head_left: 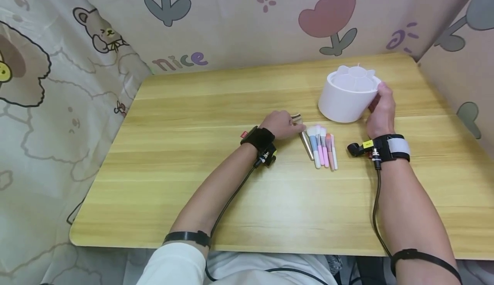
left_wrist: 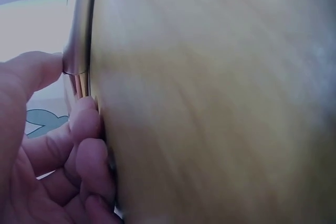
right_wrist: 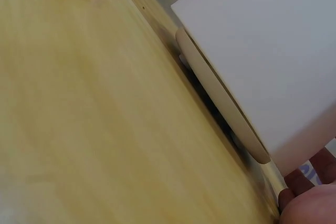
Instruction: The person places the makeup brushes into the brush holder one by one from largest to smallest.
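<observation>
My left hand (head_left: 281,124) pinches a metallic-handled makeup brush (head_left: 306,144) between thumb and fingertips, beside a row of brushes. In the left wrist view, the thumb presses the silvery handle (left_wrist: 80,19) and the fingertips (left_wrist: 86,121) lie at its coppery section. My right hand (head_left: 382,109) grips the right side of a white round brush holder (head_left: 345,100), thumb at the rim and other fingers partly hidden behind it. Petal-shaped dividers show inside the holder. In the right wrist view, its base (right_wrist: 223,98) sits low over the table on small feet.
Several makeup brushes (head_left: 323,148) with white, blue and pink handles lie side by side between the hands. The wooden table (head_left: 173,182) meets a printed curtain (head_left: 239,23) at the back and sides. Cables run from both wrist cameras along the forearms.
</observation>
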{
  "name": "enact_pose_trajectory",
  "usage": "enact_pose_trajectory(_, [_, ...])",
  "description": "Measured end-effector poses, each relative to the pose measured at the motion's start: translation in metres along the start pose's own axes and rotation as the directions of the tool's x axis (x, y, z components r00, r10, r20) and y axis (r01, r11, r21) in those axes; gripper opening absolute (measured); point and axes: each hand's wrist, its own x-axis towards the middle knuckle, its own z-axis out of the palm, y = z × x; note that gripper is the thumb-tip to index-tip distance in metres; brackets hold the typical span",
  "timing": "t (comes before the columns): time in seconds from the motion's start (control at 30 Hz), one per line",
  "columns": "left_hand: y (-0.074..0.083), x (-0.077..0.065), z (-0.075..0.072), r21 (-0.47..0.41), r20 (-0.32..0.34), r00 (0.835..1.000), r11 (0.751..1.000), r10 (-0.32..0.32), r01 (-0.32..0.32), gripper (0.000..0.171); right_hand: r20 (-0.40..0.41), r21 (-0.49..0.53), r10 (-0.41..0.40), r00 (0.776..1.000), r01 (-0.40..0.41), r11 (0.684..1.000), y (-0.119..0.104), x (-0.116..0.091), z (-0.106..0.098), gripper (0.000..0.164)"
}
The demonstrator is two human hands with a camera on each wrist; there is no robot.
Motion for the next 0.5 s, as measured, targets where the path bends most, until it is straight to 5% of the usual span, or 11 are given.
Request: enact_pose_trajectory(0.5, [0.0042, 0.0010, -0.0010, 0.020, 0.014, 1.000, 1.000, -0.009, 0.009, 0.063, -0.011, 0.011, 0.025, 1.000, -0.025, 1.000, -0.0038, -0.0018, -0.0011, 0.047])
